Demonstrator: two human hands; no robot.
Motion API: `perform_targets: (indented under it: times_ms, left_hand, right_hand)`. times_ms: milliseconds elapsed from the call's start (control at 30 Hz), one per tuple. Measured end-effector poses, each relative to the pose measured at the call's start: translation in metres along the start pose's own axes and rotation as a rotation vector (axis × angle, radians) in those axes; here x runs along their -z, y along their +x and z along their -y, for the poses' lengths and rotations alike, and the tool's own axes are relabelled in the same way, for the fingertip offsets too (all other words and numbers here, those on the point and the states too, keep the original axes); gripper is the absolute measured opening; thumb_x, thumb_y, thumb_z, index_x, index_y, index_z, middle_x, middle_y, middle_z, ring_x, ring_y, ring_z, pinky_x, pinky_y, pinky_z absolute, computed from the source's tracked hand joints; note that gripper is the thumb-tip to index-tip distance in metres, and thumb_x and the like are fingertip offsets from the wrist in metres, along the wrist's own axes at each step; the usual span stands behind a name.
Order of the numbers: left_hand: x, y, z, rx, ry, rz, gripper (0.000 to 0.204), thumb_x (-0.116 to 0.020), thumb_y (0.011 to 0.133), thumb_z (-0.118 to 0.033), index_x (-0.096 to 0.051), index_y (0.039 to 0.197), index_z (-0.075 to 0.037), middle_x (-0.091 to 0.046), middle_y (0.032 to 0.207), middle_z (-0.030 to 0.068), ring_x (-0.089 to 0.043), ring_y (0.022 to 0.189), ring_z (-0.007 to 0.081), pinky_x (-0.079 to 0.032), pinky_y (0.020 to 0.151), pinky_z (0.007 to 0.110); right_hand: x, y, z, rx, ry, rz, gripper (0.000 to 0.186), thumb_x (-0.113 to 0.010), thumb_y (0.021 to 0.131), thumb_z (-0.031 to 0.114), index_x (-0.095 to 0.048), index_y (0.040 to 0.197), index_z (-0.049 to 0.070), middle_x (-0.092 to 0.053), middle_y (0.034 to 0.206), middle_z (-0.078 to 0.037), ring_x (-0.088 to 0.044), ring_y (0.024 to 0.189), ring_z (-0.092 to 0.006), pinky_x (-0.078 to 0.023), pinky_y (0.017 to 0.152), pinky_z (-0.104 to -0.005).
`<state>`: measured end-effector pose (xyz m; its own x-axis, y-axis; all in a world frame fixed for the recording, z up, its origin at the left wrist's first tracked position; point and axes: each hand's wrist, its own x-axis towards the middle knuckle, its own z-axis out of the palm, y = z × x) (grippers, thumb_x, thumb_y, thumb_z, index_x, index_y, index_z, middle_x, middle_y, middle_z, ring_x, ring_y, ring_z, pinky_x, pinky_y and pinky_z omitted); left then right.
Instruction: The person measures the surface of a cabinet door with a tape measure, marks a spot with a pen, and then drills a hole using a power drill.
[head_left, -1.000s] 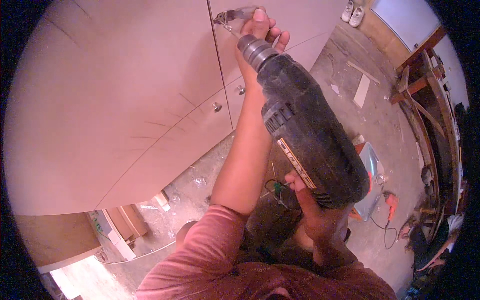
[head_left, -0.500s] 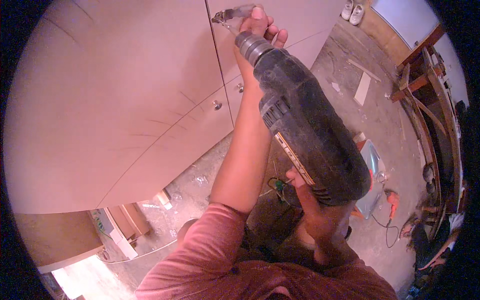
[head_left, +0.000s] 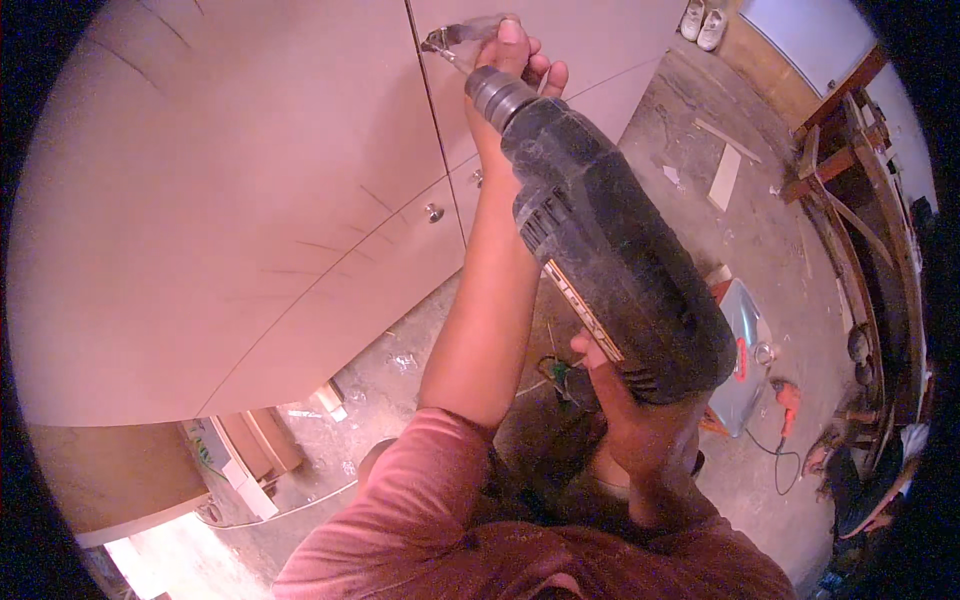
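My right hand (head_left: pixel 640 425) grips a black power drill (head_left: pixel 620 250), tilted so its chuck faces the cabinet door at the upper left. The bit in the chuck reaches to the near end of a shiny curved metal handle (head_left: pixel 470 30), close to the seam between two pale cabinet doors (head_left: pixel 250 200). My left hand (head_left: pixel 515 55) stretches past the drill's front and pinches the handle's other end with thumb and fingers against the door. The drill's body hides part of the right hand. Whether the bit tip meets a screw or bare metal is too small to tell.
Two small round knobs, one a shiny knob (head_left: pixel 433 213), stick out below the handle. On the floor lie wood strips (head_left: pixel 725 180), an orange corded tool (head_left: pixel 786 400) and a light-blue-topped item (head_left: pixel 740 320). A wooden frame (head_left: pixel 850 200) stands at right; white shoes (head_left: pixel 703 25) sit far off.
The drill has shifted very slightly to the left, its bit still at the handle's end. My left hand keeps its pinch on the handle.
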<state>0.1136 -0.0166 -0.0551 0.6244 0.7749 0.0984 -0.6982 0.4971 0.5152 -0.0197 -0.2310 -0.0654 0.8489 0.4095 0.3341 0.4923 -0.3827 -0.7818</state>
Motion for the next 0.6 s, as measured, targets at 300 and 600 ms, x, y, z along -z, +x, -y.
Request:
perform_targets:
  times_ms: [300, 600]
  left_hand:
    - [0.0017, 0.0025, 0.0004, -0.004, -0.021, -0.017, 0.033, -0.076, 0.092, -0.04, -0.062, 0.096, -0.01, -0.057, 0.086, -0.0019, -0.057, 0.078, 0.0075, -0.058, 0.074, 0.025]
    - [0.0017, -0.0005, 0.0012, -0.011, -0.014, -0.009, 0.034, -0.076, 0.092, -0.039, -0.064, 0.094, -0.007, -0.057, 0.085, -0.0006, -0.058, 0.078, 0.0083, -0.057, 0.073, 0.024]
  right_hand:
    - [0.001, 0.0029, 0.0058, 0.052, -0.057, 0.016, 0.033, -0.073, 0.085, 0.0, -0.064, 0.116, -0.002, -0.075, 0.095, -0.008, -0.071, 0.084, -0.0173, -0.054, 0.086, -0.0314]
    - [0.0008, 0.0003, 0.0069, -0.129, 0.14, -0.011, 0.029, -0.075, 0.084, 0.001, -0.067, 0.111, -0.003, -0.075, 0.098, -0.009, -0.071, 0.088, -0.0172, -0.054, 0.085, -0.0313]
